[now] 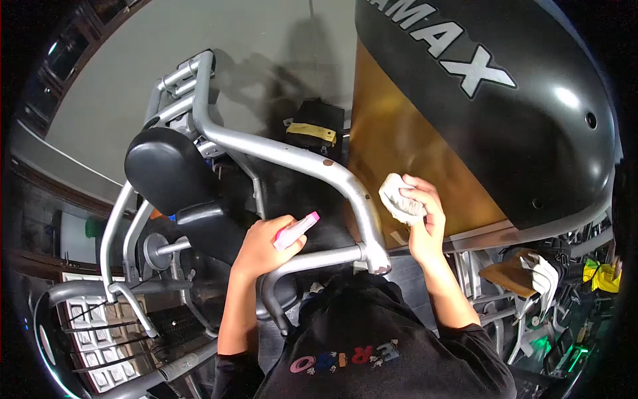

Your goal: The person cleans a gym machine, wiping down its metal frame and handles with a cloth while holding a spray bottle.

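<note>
My left hand (267, 246) is wrapped round a small pink and white bottle (297, 231), its pink end pointing up and to the right. Below that hand runs the lower silver bar (325, 257) of an exercise machine. My right hand (425, 211) grips a crumpled whitish cloth (401, 199) between thumb and fingers, in front of a gold panel (399, 133). Between the two hands, the machine's curved silver tube (286, 154) bends down to a worn end with chipped paint.
A black padded seat (166, 166) is at the left. The large black machine cover (558, 120) with white letters fills the upper right. A yellow label (311, 133) lies beyond the tube. More gym equipment and a yellow item (601, 276) are at the right.
</note>
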A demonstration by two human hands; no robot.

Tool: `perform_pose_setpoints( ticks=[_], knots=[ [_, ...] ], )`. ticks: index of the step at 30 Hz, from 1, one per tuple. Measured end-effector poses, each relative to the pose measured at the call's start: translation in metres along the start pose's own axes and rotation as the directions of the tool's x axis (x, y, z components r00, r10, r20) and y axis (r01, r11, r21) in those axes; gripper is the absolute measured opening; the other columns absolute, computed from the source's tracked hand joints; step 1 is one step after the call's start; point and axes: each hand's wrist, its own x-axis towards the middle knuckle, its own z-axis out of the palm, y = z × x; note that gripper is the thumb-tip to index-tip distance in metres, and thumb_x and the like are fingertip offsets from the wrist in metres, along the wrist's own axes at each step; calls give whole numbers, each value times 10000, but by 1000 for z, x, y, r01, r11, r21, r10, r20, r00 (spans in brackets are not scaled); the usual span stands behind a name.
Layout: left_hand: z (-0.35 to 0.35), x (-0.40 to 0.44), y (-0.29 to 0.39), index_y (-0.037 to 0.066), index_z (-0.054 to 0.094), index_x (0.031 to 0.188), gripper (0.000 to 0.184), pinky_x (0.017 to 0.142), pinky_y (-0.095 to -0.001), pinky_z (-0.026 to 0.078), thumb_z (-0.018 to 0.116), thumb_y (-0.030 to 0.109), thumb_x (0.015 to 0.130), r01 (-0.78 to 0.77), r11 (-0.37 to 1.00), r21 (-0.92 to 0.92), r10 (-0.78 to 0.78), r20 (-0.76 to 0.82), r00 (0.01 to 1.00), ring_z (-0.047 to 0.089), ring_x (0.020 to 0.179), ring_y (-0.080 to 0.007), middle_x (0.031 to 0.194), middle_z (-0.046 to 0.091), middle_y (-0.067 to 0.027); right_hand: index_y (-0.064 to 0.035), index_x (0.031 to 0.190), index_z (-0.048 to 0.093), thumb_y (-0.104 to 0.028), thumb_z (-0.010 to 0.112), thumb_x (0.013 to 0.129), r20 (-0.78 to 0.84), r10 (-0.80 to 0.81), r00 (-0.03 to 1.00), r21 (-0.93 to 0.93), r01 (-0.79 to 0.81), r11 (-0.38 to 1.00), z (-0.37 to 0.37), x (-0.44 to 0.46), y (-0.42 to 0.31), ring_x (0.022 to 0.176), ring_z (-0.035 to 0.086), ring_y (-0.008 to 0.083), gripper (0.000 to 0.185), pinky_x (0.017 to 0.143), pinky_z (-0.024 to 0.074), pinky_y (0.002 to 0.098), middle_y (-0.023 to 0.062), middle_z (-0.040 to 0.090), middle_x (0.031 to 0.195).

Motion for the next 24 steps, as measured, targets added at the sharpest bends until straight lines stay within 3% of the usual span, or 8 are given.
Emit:
perform_pose_setpoints(
  ticks=[5, 7, 10, 11, 13, 19, 21, 24],
  knots=[
    [-1, -7, 17, 14, 670, 907, 222, 583, -298, 465, 737, 210, 828, -1, 999, -40, -2, -82, 997, 607, 576, -159, 651, 615, -97, -32, 1101, 693, -81, 568, 908, 2, 64, 998, -14, -64, 998, -2, -11, 6, 1200, 585, 323, 235, 1009, 459, 414, 206, 610, 1269],
    [0, -12, 23, 35, 672, 925, 219, 621, -351, 484, 749, 203, 808, 18, 999, -31, -23, -168, 986, 631, 627, -315, 711, 638, -147, -36, 1105, 699, 0, 533, 852, 115, 66, 991, -72, -58, 996, 4, -3, 4, 1213, 586, 322, 304, 1009, 470, 416, 206, 606, 1286],
    [14, -20, 11, 18, 665, 914, 213, 641, -351, 482, 753, 180, 809, -22, 999, -33, 6, -417, 909, 632, 645, -303, 738, 646, -147, -60, 1102, 706, 110, 510, 754, 250, 18, 968, -227, 41, 973, 25, 21, 4, 1210, 574, 348, 434, 1033, 466, 398, 165, 609, 1301],
    [17, -22, 12, 11, 661, 927, 219, 652, -351, 480, 759, 174, 819, 16, 999, -41, -35, -507, 861, 620, 645, -272, 733, 642, -126, -64, 1092, 708, 109, 524, 753, 293, -7, 956, -276, 91, 957, 34, 29, 5, 1206, 567, 353, 422, 1033, 467, 398, 148, 615, 1300],
    [27, -25, 12, 28, 666, 995, 179, 623, -228, 396, 732, 143, 875, 50, 991, -123, -116, -614, 780, 468, 683, -45, 736, 566, 40, -86, 1072, 712, 86, 569, 752, 383, -106, 918, -323, 240, 915, 50, 36, 25, 1197, 559, 340, 391, 1029, 471, 405, 105, 627, 1293],
    [49, -28, -4, 27, 652, 1021, 167, 614, -220, 395, 708, 118, 893, -5, 999, -44, -27, -698, 715, 466, 666, -45, 733, 544, 40, -117, 983, 728, 48, 633, 746, 505, 15, 863, -417, 229, 879, 28, 28, 2, 1155, 578, 296, 304, 968, 515, 388, 47, 672, 1171],
    [47, -28, 4, 16, 647, 954, 199, 783, -398, 480, 730, 150, 834, 68, 995, -68, -96, -661, 744, 613, 782, -335, 808, 626, -148, -121, 977, 732, 41, 641, 747, 541, 49, 840, -400, 206, 893, 30, 30, 2, 1151, 582, 295, 296, 970, 515, 387, 43, 673, 1166],
    [44, -27, 11, 38, 646, 983, 220, 937, -455, 444, 723, 167, 822, 41, 993, 115, 40, -623, 781, 620, 857, -378, 895, 660, -155, -120, 1026, 742, 59, 645, 708, 453, -95, 887, -366, 282, 887, 53, 42, 6, 1168, 573, 304, 377, 1024, 477, 393, 55, 677, 1180]
  ],
)
